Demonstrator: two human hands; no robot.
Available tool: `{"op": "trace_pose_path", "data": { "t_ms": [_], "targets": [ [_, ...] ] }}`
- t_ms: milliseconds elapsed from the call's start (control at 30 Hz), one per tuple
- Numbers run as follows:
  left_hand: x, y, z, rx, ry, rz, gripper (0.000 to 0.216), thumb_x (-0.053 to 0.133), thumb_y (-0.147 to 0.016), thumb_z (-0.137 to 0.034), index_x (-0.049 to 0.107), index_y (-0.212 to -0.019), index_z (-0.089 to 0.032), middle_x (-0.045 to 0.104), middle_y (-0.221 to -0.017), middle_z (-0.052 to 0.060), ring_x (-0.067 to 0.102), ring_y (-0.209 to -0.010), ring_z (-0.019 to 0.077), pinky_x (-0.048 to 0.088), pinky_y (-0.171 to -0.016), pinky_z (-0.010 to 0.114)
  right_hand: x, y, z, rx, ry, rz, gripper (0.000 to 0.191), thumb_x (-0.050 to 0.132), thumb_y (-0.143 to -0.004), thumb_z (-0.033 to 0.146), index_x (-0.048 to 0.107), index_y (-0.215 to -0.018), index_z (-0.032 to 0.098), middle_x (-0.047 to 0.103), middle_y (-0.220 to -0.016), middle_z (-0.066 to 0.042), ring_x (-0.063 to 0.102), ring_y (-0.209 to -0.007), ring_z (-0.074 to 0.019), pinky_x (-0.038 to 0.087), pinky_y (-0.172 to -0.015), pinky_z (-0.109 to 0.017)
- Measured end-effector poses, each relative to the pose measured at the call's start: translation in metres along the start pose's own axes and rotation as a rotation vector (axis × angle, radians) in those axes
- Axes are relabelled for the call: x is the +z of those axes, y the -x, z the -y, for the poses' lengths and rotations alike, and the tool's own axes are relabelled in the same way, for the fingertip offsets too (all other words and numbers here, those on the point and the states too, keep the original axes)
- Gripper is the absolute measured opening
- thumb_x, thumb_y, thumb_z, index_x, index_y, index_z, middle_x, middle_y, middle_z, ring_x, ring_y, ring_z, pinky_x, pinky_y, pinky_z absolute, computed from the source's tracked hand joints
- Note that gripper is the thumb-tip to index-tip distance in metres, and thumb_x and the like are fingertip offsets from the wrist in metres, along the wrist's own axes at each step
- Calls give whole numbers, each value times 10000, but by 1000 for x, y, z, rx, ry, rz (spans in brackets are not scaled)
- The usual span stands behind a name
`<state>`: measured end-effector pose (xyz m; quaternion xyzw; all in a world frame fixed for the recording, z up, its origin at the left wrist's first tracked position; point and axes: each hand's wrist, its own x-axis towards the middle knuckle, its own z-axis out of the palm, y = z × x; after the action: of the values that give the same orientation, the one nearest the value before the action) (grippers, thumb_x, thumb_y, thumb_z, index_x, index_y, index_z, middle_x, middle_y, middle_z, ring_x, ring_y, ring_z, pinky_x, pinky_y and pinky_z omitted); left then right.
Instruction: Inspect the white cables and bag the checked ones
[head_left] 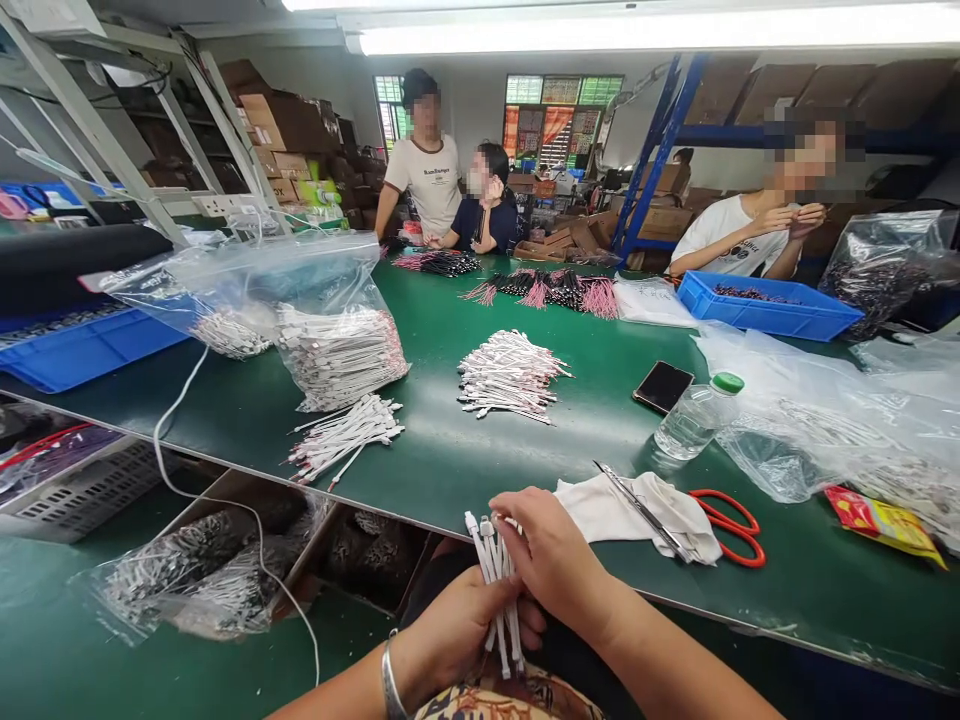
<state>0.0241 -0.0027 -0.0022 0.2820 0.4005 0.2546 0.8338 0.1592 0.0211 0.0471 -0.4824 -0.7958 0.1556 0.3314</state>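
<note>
A small bundle of white cables (491, 555) with white connector ends is held over my lap at the table's front edge. My left hand (454, 622), with a silver bracelet on its wrist, is wrapped around the bundle's lower middle. Bent over the right side of the same bundle is my right hand (551, 548), its fingertips near the upper connector ends. Part of the bundle is hidden behind the fingers. A loose pile of white cables (510, 375) lies farther back on the green table, and a smaller pile (349, 438) lies to the left.
A clear bag of cables (341, 350) stands at left. On the right are a white cloth (600, 505), tweezers (645, 515), red-handled scissors (739, 530), a water bottle (694, 420), a phone (663, 387) and a blue tray (772, 312). Several people are across the table.
</note>
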Motion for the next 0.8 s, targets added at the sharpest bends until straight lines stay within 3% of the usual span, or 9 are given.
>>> {"op": "trace_pose_path", "data": {
  "t_ms": [100, 333, 800],
  "targets": [
    [1, 0, -1, 4, 19, 7, 381, 691, -698, -464, 610, -744, -94, 632, -611, 50, 555, -483, 112, 406, -442, 213, 3, 0, -6, -30, -56, -121, 291, 405, -892, 94, 515, -1147, 182, 616, -912, -69, 563, -819, -182, 475, -749, -338],
    [-1, -3, -2, 27, 20, 43, 325, 654, -760, -409, 604, -874, -109, 622, -636, 17, 567, -515, 104, 401, -454, 202, -5, -5, -11, -82, -122, -333, 360, 364, -893, 38, 458, -1200, 200, 548, -960, -65, 534, -819, -151, 488, -747, -297],
    [-3, -9, 2, 31, 18, 18, 293, 691, -743, -365, 599, -893, -131, 543, -548, -48, 479, -428, 52, 437, -509, 215, -10, -2, -15, -36, -166, -429, 317, 389, -901, 54, 480, -1155, 219, 532, -953, -47, 519, -829, -150, 465, -753, -306]
  ]
}}
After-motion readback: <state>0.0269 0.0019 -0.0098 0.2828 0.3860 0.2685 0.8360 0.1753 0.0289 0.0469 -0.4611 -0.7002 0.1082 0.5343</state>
